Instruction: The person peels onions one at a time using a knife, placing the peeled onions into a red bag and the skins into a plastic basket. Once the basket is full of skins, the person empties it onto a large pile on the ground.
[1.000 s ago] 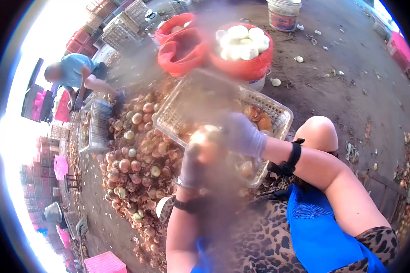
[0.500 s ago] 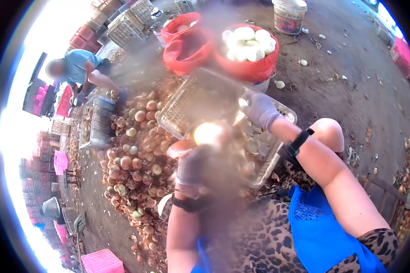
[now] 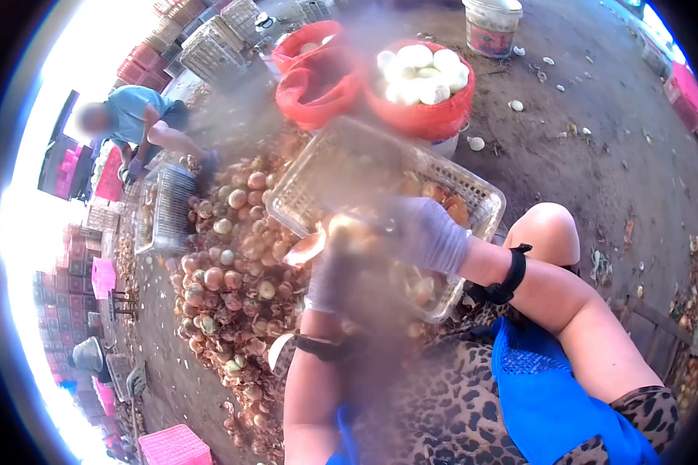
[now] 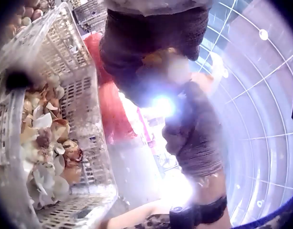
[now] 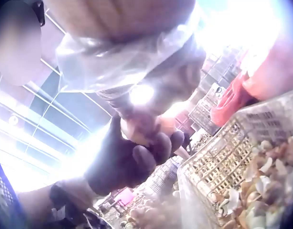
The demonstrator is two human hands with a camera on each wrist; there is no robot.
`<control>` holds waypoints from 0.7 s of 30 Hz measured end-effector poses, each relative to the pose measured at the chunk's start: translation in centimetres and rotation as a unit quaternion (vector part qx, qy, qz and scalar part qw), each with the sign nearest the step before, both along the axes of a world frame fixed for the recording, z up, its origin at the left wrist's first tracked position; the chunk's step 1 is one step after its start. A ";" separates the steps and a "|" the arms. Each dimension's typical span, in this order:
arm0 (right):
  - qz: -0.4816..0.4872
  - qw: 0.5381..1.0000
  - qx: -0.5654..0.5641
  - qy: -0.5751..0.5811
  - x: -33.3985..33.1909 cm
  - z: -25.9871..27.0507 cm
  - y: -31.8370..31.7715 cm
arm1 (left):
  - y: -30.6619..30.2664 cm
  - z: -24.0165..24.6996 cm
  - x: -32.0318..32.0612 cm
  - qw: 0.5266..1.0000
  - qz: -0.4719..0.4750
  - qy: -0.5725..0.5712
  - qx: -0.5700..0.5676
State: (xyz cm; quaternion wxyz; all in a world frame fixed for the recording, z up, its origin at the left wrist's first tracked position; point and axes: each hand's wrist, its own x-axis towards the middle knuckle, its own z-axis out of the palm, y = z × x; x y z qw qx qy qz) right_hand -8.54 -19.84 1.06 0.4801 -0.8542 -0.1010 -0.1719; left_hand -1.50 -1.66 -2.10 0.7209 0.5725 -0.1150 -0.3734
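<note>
Held in my gloved left hand [image 3: 326, 271] is an onion [image 3: 341, 227], over the near left edge of a plastic crate [image 3: 492, 201]. A curved flap of brown peel [image 3: 306, 248] sticks out on its left side. My gloved right hand [image 3: 430, 232] meets the onion from the right, its fingers curled against it. The left wrist view shows the onion [image 4: 168, 67] between the left hand [image 4: 151, 43] and the right hand [image 4: 194, 133]. Glare and blur hide the right fingertips, and I cannot tell whether they also hold a tool. Peels [image 5: 261, 191] lie inside the crate.
A heap of unpeeled onions [image 3: 225, 271] covers the ground to the left. Beyond the crate stands a red-lined bucket [image 3: 442, 112] of peeled white onions, beside other red bags [image 3: 310, 93]. Another person [image 3: 136, 116] bends over a second crate [image 3: 163, 209]. A pink crate [image 3: 174, 446] sits nearer.
Half a second ago my right hand was away over the crate with a pale piece at its fingers; now it is back against the onion. The left hand keeps its hold.
</note>
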 end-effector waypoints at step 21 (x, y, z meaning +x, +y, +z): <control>-0.039 0.984 -0.145 0.100 0.4 -1.2 0.1 | -1.1 2.2 -1.3 0.996 0.057 -0.055 -0.051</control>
